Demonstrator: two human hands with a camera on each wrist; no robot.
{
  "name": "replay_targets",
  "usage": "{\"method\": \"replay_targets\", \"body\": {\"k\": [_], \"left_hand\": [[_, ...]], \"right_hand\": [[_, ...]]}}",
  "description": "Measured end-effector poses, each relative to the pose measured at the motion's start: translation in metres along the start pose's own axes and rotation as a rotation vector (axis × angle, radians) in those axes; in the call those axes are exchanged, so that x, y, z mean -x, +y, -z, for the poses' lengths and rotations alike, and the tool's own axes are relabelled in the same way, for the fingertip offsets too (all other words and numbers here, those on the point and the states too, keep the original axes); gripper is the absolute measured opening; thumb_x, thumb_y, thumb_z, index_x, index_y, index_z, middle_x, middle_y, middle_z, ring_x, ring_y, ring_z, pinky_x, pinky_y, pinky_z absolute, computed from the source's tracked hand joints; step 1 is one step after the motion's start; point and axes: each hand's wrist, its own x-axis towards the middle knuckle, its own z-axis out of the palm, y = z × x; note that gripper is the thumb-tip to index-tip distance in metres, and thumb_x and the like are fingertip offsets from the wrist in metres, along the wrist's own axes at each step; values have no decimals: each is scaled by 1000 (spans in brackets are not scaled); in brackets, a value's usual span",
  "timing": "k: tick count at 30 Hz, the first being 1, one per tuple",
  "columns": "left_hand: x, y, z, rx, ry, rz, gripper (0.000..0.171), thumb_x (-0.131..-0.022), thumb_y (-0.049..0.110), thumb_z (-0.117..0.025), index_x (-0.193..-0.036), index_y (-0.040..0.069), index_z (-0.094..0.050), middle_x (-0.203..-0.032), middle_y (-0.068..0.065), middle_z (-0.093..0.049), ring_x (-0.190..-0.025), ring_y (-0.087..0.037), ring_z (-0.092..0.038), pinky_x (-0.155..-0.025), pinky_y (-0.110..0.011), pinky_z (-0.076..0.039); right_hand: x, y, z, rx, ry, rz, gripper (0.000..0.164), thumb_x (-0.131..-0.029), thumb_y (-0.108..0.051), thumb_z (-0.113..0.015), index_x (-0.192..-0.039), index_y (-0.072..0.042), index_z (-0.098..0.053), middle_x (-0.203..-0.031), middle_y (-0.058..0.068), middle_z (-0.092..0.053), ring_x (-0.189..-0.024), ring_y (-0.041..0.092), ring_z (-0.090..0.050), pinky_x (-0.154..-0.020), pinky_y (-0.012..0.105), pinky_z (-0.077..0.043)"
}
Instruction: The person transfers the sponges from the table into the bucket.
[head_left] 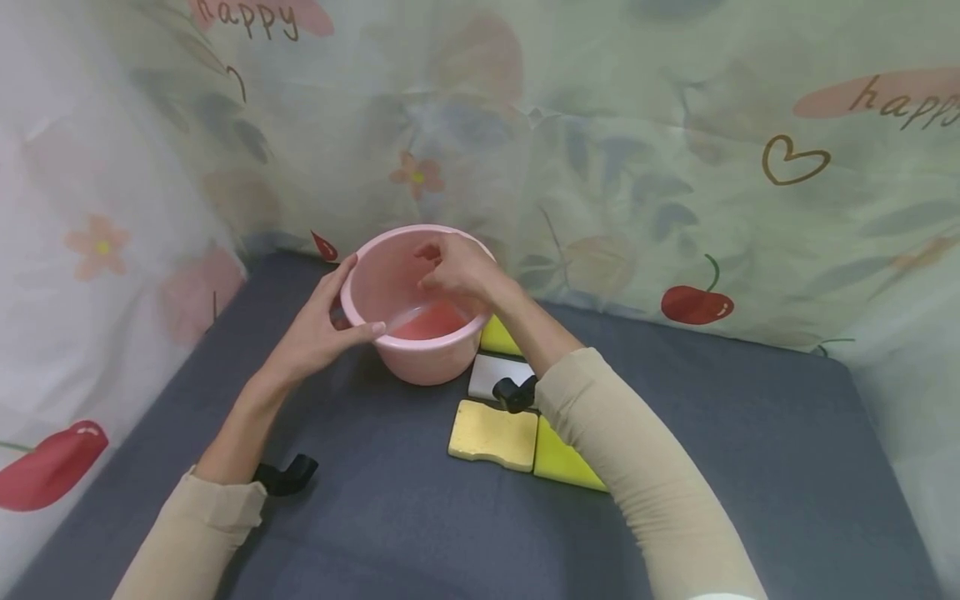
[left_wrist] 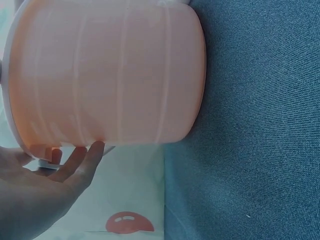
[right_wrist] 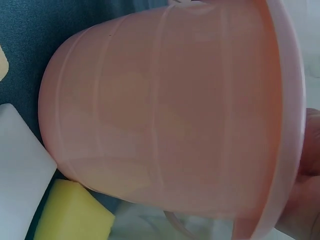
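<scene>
A pink plastic bucket [head_left: 427,362] stands on the dark cloth-covered table, with a redder patch [head_left: 431,321] showing on its inside bottom. My left hand [head_left: 318,325] holds the bucket's left side, thumb along the front rim. In the left wrist view, fingers [left_wrist: 82,167] of that hand lie against the outer wall just under the rim. Over the bucket's mouth hangs my right hand [head_left: 461,267], its fingers loosely bent, thumb apart from them, and nothing visible between them. The right wrist view shows mostly the bucket's ribbed outer wall [right_wrist: 165,110], with part of the hand [right_wrist: 307,190] behind the rim.
Right of the bucket lie a yellow sponge [head_left: 498,337], a white block [head_left: 495,375], a pale-yellow notched sponge [head_left: 493,435] and another bright-yellow piece [head_left: 562,458], partly under the right sleeve. A patterned curtain [head_left: 600,167] hangs behind the table [head_left: 750,467] and along its sides.
</scene>
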Motion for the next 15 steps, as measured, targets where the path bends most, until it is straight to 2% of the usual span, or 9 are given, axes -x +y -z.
{"method": "replay_targets", "body": {"k": [4,10,15], "left_hand": [[0,0,0,5,-1,-4,103,-85,25,-79,-160,28,-8,-161,-7,-15,-139,-27,-32,-100,-43,-47],[0,0,0,12,2,-7,103,-85,26,-79,-160,28,-8,-162,-7,-14,-140,-27,-32,-102,-48,-45],[0,-1,-1,12,7,-8,103,-85,25,-79,-160,27,-9,-162,-7,-15,-140,-26,-32,-102,-44,-46]], "right_hand": [[6,0,4,-39,5,43,47,-87,-14,-74,-132,-8,-64,-129,10,-64,-121,22,-58,-98,31,-46],[22,4,16,-193,-15,75,50,-88,-13,-73,-136,-4,-59,-136,13,-59,-126,30,-53,-101,35,-46],[35,5,26,-243,-15,87,50,-89,-15,-73,-136,-8,-59,-137,9,-58,-128,29,-52,-101,34,-46]]}}
